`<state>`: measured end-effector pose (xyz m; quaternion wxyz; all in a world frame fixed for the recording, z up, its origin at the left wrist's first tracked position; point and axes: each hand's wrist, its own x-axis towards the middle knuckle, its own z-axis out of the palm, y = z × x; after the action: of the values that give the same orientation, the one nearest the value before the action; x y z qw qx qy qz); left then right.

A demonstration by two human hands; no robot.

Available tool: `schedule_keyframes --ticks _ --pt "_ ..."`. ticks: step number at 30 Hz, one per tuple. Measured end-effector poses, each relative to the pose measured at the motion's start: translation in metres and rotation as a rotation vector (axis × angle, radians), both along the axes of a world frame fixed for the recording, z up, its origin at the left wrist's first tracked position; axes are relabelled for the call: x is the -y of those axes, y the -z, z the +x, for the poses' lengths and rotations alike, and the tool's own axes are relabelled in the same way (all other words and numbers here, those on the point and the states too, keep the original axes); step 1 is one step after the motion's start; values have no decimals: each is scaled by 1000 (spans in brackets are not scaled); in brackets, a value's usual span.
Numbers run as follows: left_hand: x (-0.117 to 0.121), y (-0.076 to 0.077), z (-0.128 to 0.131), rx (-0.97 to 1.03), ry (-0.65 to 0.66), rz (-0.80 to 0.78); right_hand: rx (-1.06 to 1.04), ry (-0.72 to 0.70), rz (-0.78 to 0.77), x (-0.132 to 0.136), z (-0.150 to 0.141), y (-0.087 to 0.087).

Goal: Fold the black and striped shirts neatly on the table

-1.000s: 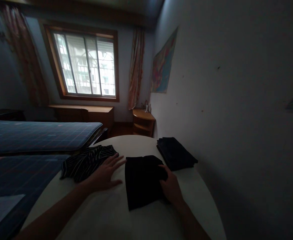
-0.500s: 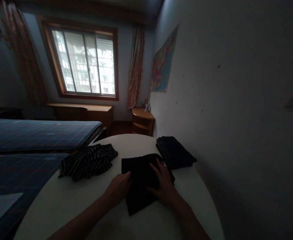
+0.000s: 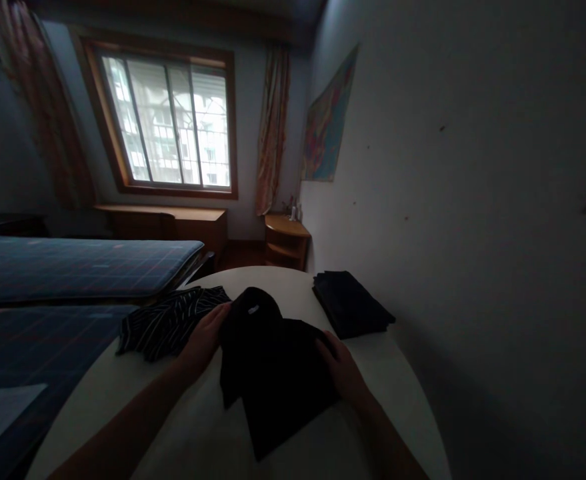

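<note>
A black garment (image 3: 285, 380) with a small pale label lies partly folded on the round white table (image 3: 397, 420). Its upper left part is lifted into a rounded hump. My left hand (image 3: 207, 339) grips that raised left edge, with the fingertips partly hidden by the dark cloth. At the right side, my right hand (image 3: 343, 370) has its fingers closed over the garment's edge. Just beyond my left hand rests a crumpled black garment with white stripes (image 3: 165, 323). A folded dark stack of cloth (image 3: 353, 303) sits past my right hand, apart from it.
A bed with a blue plaid mattress (image 3: 83, 267) borders the table on the left. The white wall (image 3: 473, 267) runs along the right side. At the back are a wooden desk (image 3: 197, 215) under the window and a small corner shelf (image 3: 287, 227).
My left hand has moved up and left, opening a layer of the black garment out to the left and exposing the label. My right hand has shifted slightly to the garment's right edge.
</note>
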<state>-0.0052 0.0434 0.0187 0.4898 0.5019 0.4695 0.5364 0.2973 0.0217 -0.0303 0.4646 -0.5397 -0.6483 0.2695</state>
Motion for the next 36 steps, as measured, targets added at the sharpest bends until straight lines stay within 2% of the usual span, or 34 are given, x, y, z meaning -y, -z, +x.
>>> schedule_keyframes --ticks 3,6,9,12,17,22,26,28,31,34,36 --pt "5 24 11 -3 167 -12 53 69 22 -5 0 6" --pt "12 51 20 -226 223 93 137 67 117 -7 -1 8" --pt "17 71 25 -458 223 201 292 -89 119 -3 -1 8" --pt "22 81 27 -550 186 235 389 -219 59 2 -2 7" --pt "31 78 23 -604 119 229 325 -209 -24 3 -4 1" --pt "37 64 11 -453 78 142 -37 -238 -87 -1 0 2" --pt "34 61 6 -406 24 181 -166 1 -74 -10 13 14" --pt "33 63 5 -430 -6 211 -121 102 -35 -14 19 18" --pt "33 68 6 -479 -42 270 58 138 104 -13 21 14" --pt "36 70 9 -518 -28 331 267 37 263 -1 10 0" --pt "39 69 11 -530 -12 352 373 -55 285 9 -2 -8"
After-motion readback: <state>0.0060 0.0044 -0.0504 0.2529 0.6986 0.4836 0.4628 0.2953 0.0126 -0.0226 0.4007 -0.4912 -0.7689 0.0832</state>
